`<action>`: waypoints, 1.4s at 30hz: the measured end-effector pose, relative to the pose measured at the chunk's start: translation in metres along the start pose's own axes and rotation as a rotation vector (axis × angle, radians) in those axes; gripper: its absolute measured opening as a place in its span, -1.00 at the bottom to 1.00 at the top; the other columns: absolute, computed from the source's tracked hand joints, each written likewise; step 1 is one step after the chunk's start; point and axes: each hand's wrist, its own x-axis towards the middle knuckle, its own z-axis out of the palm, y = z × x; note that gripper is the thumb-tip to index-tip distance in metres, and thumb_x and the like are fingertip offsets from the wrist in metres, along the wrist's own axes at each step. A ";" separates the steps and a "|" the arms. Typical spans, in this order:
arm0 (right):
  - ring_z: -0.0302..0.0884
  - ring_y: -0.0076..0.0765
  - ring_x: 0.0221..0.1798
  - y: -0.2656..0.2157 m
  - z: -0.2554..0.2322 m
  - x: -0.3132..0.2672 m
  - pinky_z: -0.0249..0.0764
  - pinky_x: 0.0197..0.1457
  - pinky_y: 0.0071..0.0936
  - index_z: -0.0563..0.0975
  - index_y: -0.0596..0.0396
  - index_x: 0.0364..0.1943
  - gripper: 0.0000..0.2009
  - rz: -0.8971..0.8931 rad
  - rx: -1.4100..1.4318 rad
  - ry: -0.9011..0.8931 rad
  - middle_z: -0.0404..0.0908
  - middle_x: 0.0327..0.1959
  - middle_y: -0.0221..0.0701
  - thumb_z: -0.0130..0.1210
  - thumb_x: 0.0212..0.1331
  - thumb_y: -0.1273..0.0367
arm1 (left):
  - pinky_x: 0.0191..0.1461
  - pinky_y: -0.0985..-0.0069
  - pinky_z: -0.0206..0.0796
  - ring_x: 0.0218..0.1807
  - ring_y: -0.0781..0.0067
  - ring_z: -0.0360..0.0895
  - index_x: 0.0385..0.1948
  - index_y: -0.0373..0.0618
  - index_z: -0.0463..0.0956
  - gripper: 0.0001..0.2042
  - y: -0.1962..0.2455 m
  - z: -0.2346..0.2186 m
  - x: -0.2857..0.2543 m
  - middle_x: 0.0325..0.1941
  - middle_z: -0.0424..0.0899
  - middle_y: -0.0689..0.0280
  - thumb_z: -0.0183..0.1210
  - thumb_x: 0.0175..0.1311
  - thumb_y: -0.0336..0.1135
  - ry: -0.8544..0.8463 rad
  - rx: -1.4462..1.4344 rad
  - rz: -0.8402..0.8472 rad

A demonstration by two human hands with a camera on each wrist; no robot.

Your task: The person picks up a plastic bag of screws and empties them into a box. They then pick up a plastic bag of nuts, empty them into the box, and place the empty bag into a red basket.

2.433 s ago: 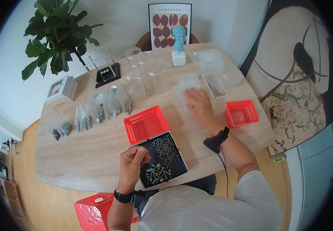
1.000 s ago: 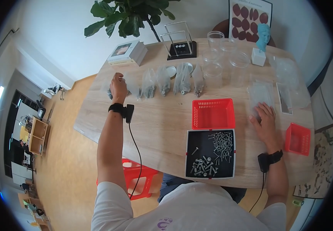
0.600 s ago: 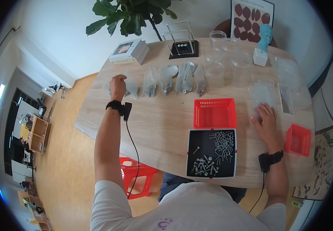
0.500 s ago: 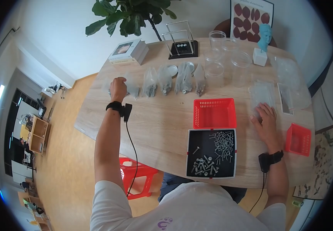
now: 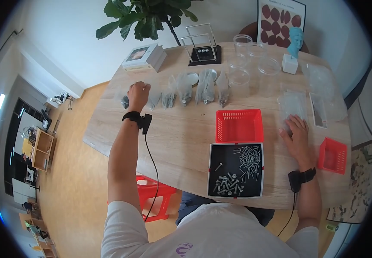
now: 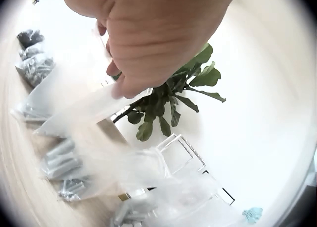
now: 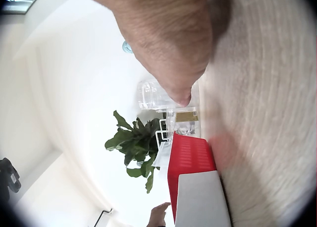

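At the left end of the row of bags, my left hand (image 5: 138,95) pinches the upper edge of a clear plastic bag (image 6: 91,105). Small metal pieces show at that bag's lower end in the left wrist view. A bag of dark hardware (image 5: 125,102) lies left of this hand, and other hardware bags (image 5: 168,98) stand to its right. My right hand (image 5: 296,138) lies flat, fingers spread, its fingertips at the near edge of a stack of flat plastic bags (image 5: 292,105). A black-lined tray (image 5: 218,152) holds thick bolts (image 5: 229,185), thin screws (image 5: 249,161) and one separate bolt (image 5: 219,167).
A red basket (image 5: 239,125) adjoins the tray's far side; a smaller red basket (image 5: 333,155) stands right of my right hand. Clear tubs (image 5: 268,71), a Newton's cradle (image 5: 204,53), a book stack (image 5: 145,60) and a blue bust (image 5: 295,42) line the back.
The head view has swung left. My left hand went from over the tray to the bags, lately shifting slightly right. One separate bolt now lies in the tray. My right hand settled on the table.
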 end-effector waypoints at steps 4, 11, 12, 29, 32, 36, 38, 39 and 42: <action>0.32 0.14 0.56 0.000 0.000 0.000 -0.03 0.70 0.11 0.63 0.28 0.17 -0.48 0.010 -0.003 -0.004 0.57 0.38 0.01 0.27 0.35 0.09 | 0.02 0.04 0.50 -0.09 -0.22 0.69 -0.32 -0.21 0.76 -0.66 -0.020 -0.012 0.003 -0.26 0.77 -0.09 0.26 0.30 -0.06 0.058 -0.198 0.012; 0.31 0.14 0.57 -0.001 0.000 -0.001 -0.03 0.70 0.11 0.64 0.28 0.17 -0.47 0.018 -0.015 -0.013 0.55 0.40 0.01 0.25 0.37 0.08 | -0.14 0.10 0.44 -0.26 -0.23 0.68 -0.39 -0.35 0.71 -0.64 0.003 -0.035 -0.006 -0.39 0.69 -0.18 0.30 0.27 -0.12 0.094 -0.359 -0.048; 0.31 0.14 0.57 -0.001 0.000 -0.001 -0.03 0.70 0.11 0.64 0.28 0.17 -0.47 0.020 -0.015 -0.012 0.55 0.40 0.01 0.25 0.37 0.08 | -0.14 0.10 0.44 -0.26 -0.23 0.68 -0.39 -0.35 0.71 -0.64 0.008 -0.040 -0.006 -0.39 0.69 -0.18 0.30 0.27 -0.12 0.094 -0.360 -0.046; 0.30 0.14 0.58 -0.003 -0.003 0.000 -0.05 0.71 0.11 0.64 0.28 0.19 -0.46 0.046 -0.003 -0.038 0.54 0.41 0.02 0.24 0.38 0.06 | 0.25 0.13 0.35 0.17 0.02 0.62 0.11 -0.12 0.66 -0.69 0.044 0.016 -0.034 0.04 0.78 0.19 0.27 0.37 -0.30 0.330 0.118 0.218; 0.29 0.14 0.58 -0.004 -0.003 0.000 -0.05 0.71 0.11 0.64 0.28 0.19 -0.46 0.052 -0.004 -0.043 0.53 0.42 0.01 0.24 0.38 0.06 | 0.25 0.12 0.34 0.09 0.01 0.67 0.29 -0.10 0.55 -0.56 0.067 0.006 -0.038 0.06 0.78 0.16 0.24 0.38 -0.32 0.190 0.117 0.199; 0.29 0.14 0.59 -0.003 -0.002 0.000 -0.05 0.71 0.11 0.64 0.28 0.19 -0.46 0.051 -0.003 -0.039 0.53 0.43 0.01 0.24 0.38 0.06 | 0.20 0.10 0.33 -0.05 0.01 0.71 0.19 -0.08 0.63 -0.64 0.073 0.003 -0.037 -0.04 0.76 0.16 0.19 0.38 -0.34 0.103 0.131 0.329; 0.29 0.14 0.59 -0.004 -0.003 -0.001 -0.05 0.71 0.11 0.64 0.28 0.19 -0.46 0.056 -0.008 -0.044 0.53 0.43 0.01 0.24 0.38 0.07 | 0.17 0.10 0.34 -0.05 0.04 0.71 0.10 -0.05 0.69 -0.69 0.068 0.008 -0.035 -0.07 0.75 0.16 0.19 0.37 -0.33 0.078 0.139 0.326; 0.29 0.14 0.59 -0.004 -0.003 -0.001 -0.05 0.71 0.11 0.64 0.28 0.19 -0.46 0.057 -0.009 -0.043 0.53 0.43 0.01 0.24 0.38 0.07 | 0.14 0.09 0.34 -0.05 0.06 0.71 0.02 -0.02 0.75 -0.73 0.066 0.011 -0.035 -0.10 0.74 0.16 0.18 0.35 -0.32 0.053 0.148 0.320; 0.29 0.14 0.58 -0.005 -0.004 0.000 -0.05 0.71 0.11 0.65 0.27 0.18 -0.46 0.056 -0.003 -0.042 0.53 0.42 0.01 0.24 0.38 0.06 | 0.12 0.11 0.36 -0.05 0.07 0.72 -0.19 0.00 0.81 -0.79 0.079 0.007 -0.040 -0.11 0.76 0.17 0.17 0.36 -0.27 0.128 0.261 0.290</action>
